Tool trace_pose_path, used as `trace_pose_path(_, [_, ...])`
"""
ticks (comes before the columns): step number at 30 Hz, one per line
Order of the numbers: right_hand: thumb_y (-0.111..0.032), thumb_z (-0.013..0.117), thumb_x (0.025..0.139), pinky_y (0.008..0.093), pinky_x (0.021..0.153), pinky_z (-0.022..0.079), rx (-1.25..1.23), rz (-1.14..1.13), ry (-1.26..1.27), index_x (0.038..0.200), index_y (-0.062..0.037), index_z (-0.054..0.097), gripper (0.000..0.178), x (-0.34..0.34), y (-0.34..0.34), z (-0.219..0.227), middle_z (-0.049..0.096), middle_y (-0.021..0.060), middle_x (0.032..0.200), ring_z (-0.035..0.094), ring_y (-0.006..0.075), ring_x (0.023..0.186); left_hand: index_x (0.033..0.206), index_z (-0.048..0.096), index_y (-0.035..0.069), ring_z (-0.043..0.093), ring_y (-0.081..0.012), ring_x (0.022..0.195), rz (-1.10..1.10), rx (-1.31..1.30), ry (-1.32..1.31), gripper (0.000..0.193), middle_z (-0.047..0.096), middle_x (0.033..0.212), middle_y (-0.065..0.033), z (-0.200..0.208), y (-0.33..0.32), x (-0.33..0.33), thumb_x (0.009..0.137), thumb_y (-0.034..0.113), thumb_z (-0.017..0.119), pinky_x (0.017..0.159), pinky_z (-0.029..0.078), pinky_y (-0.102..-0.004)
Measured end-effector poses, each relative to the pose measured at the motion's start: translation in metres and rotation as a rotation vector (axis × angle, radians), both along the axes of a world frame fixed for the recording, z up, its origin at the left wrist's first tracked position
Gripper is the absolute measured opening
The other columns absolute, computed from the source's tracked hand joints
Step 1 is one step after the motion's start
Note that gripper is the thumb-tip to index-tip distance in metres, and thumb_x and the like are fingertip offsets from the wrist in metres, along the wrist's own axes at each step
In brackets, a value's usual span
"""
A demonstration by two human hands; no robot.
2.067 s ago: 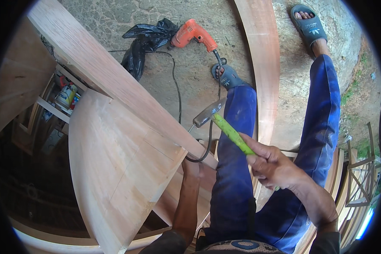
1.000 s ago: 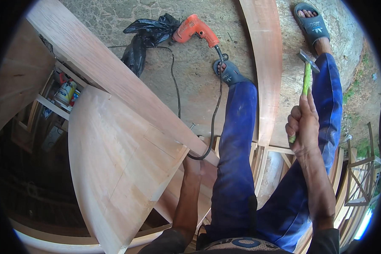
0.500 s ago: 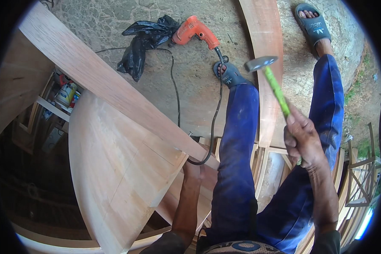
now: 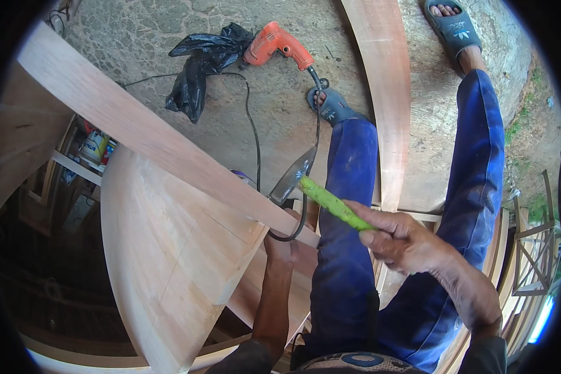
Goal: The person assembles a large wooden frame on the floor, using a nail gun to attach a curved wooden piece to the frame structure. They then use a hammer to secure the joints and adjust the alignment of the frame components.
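My right hand (image 4: 408, 242) is closed round the lime-green handle of a hammer (image 4: 330, 201). The grey metal hammer head is down beside the far edge of a long wooden plank (image 4: 168, 143), close to the plank's lower right end. My left hand (image 4: 282, 248) is at that same end, reaching under the plank and gripping it; most of its fingers are hidden by the wood. A broad, curved wooden panel (image 4: 174, 249) lies against the plank, left of my left forearm. The hammer covers the spot where it meets the plank's edge.
An orange power drill (image 4: 279, 47) lies on the concrete beside a black plastic bag (image 4: 199, 68). Its black cord (image 4: 255, 124) loops over the plank's end. Another curved board (image 4: 386, 93) lies between my feet. A can (image 4: 93, 148) stands among wooden parts at left.
My right hand has swung the hammer down and left, from above my knees to the plank's edge. My left hand stays at the plank. The view has shifted slightly.
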State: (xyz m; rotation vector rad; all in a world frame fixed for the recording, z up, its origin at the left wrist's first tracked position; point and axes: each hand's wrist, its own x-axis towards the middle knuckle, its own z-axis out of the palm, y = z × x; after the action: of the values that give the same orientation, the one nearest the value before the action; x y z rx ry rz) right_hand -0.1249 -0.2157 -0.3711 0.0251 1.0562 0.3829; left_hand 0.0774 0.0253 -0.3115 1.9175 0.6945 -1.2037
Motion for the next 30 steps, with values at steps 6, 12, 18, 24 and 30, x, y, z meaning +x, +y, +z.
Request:
trace_pose_path(6, [-0.023,0.047,0.107,0.0193,0.036,0.028,-0.081,-0.200,0.043,0.157,-0.0159,0.027,0.055,0.000,-0.014,-0.034,0.035,-0.0072,0.061,0.031,0.0034,0.043,0.080,0.056,0.007,0.062,-0.0239,0.061,-0.034,-0.015,-0.027,0.033,0.059,0.070,-0.0097,-0.005,-0.004,0.000,0.100,0.032,0.051,0.058,0.054,-0.0379])
trace_pose_path(12, [-0.027,0.051,0.105,0.0164,0.038,0.034,-0.015,-0.285,0.024,0.153,-0.0167,0.038,0.051,-0.017,-0.022,-0.023,0.044,-0.0056,0.062,0.036,0.0031,0.043,0.081,0.051,0.007,0.061,-0.0231,0.059,-0.033,0.006,0.017,0.033,0.057,0.069,-0.0092,0.007,0.008,0.002,0.101,0.033,0.048,0.058,0.054,-0.0373])
trace_pose_path(18, [-0.021,0.047,0.107,0.0195,0.034,0.032,0.056,-0.027,-0.131,0.156,-0.0179,0.031,0.052,0.005,-0.001,0.000,0.034,-0.0079,0.059,0.031,0.0018,0.041,0.081,0.056,0.005,0.060,-0.0229,0.060,-0.007,0.001,0.022,0.031,0.057,0.071,-0.0083,0.000,0.003,0.000,0.099,0.029,0.052,0.058,0.053,-0.0372])
trace_pose_path(24, [-0.024,0.047,0.107,0.0208,0.035,0.034,-0.079,-0.120,-0.146,0.154,-0.0187,0.035,0.049,-0.003,-0.016,-0.026,0.039,-0.0064,0.060,0.034,0.0028,0.041,0.086,0.058,0.005,0.060,-0.0229,0.061,-0.010,-0.054,0.008,0.029,0.058,0.073,-0.0092,-0.003,0.008,0.004,0.100,0.028,0.051,0.059,0.054,-0.0380])
trace_pose_path(30, [-0.024,0.051,0.105,0.0211,0.033,0.033,-0.056,-0.177,0.077,0.152,-0.0172,0.040,0.049,-0.005,-0.024,-0.031,0.040,-0.0085,0.061,0.034,0.0035,0.042,0.080,0.050,0.010,0.060,-0.0262,0.060,0.008,-0.026,0.002,0.033,0.054,0.064,-0.0082,0.006,0.011,0.003,0.104,0.032,0.045,0.060,0.055,-0.0418])
